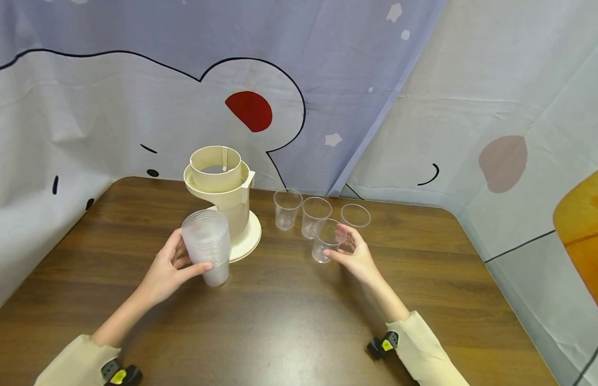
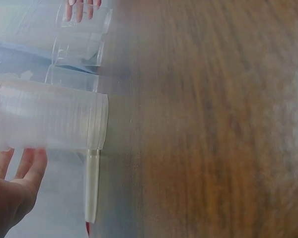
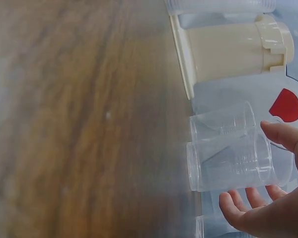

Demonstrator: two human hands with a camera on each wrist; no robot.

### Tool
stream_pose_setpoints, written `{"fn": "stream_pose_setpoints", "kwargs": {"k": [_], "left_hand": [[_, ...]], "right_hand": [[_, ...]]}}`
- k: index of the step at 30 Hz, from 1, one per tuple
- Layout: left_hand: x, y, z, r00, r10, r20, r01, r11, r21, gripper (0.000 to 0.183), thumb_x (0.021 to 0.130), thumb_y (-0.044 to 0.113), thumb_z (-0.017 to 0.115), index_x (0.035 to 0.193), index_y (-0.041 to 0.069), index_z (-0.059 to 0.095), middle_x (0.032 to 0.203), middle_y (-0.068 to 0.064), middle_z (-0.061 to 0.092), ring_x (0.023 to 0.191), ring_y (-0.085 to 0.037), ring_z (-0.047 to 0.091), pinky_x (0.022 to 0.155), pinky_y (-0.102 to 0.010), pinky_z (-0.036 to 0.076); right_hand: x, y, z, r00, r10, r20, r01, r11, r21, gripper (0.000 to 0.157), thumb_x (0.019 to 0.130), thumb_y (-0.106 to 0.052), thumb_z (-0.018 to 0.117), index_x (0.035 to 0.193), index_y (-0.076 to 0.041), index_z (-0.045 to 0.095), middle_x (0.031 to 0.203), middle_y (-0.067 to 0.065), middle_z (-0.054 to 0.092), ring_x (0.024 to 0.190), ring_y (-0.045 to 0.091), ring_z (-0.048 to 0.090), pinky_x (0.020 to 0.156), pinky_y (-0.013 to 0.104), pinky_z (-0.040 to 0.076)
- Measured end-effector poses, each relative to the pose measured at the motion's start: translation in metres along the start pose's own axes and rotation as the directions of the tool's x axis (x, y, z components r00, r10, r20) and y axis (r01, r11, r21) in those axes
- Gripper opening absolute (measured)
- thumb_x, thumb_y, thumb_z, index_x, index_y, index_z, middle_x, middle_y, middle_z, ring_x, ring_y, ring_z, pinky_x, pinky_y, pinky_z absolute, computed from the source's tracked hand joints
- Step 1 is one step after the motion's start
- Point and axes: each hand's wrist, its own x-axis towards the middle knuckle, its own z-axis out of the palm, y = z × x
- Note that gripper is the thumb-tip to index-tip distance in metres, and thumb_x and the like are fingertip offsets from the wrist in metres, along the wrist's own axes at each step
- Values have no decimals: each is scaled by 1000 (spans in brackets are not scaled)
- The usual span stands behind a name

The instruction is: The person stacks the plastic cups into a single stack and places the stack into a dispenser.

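In the head view, my left hand grips a tall stack of clear plastic cups by its side. The thumb lies along the near side and the fingers curl round the far side. My right hand has thumb and fingers round a single clear plastic cup, which stands upright on the table. In the right wrist view, the fingertips sit right at the wall of this cup, near its rim. Behind it stand more plastic cups: one cup, another cup and a third cup, partly hidden by my hand.
A cream plastic stand with a round base and an open cylinder on top is just behind the stack. The brown wooden table ends at a printed cloth backdrop at the back and right.
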Motion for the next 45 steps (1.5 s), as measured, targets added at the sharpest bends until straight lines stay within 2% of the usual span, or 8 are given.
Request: {"fn": "stream_pose_setpoints", "kwargs": {"k": [17, 25, 32, 45], "left_hand": [[1, 1, 0, 1000, 1, -2, -1, 1000, 10, 72, 79, 1, 76, 139, 8, 36, 121, 19, 51, 110, 9, 51, 85, -9, 49], [0, 2, 0, 1000, 0, -4, 1, 1000, 12, 72, 79, 1, 76, 138, 8, 36, 120, 19, 52, 110, 9, 52, 85, -9, 49], [0, 2, 1, 1000, 5, -9, -5, 1000, 4, 72, 79, 0, 76, 138, 8, 36, 119, 19, 52, 108, 9, 53, 84, -9, 50], [-1, 1, 1, 1000, 13, -10, -13, 1000, -5, 73, 78, -2, 76, 139, 7, 36, 119, 21, 52, 108, 9, 53, 85, -9, 50]], "right_hand": [[5, -1, 10, 1000, 11, -26, -11, 1000, 14, 72, 77, 4, 72, 141, -1, 37, 142, 26, 42, 129, 41, 44, 109, 52, 39], [0, -3, 9, 1000, 11, 19, -11, 1000, -4, 72, 79, 1, 72, 141, -2, 36, 141, 26, 43, 131, 38, 43, 110, 52, 38], [-5, -6, 10, 999, -3, 49, 4, 1000, -18, 70, 81, 0, 71, 141, 0, 35, 140, 27, 43, 127, 42, 45, 108, 52, 39], [-13, -19, 19, 997, -16, 71, 14, 1000, 27, 69, 81, 2, 70, 141, 0, 37, 136, 29, 46, 123, 45, 47, 106, 49, 42]]}}
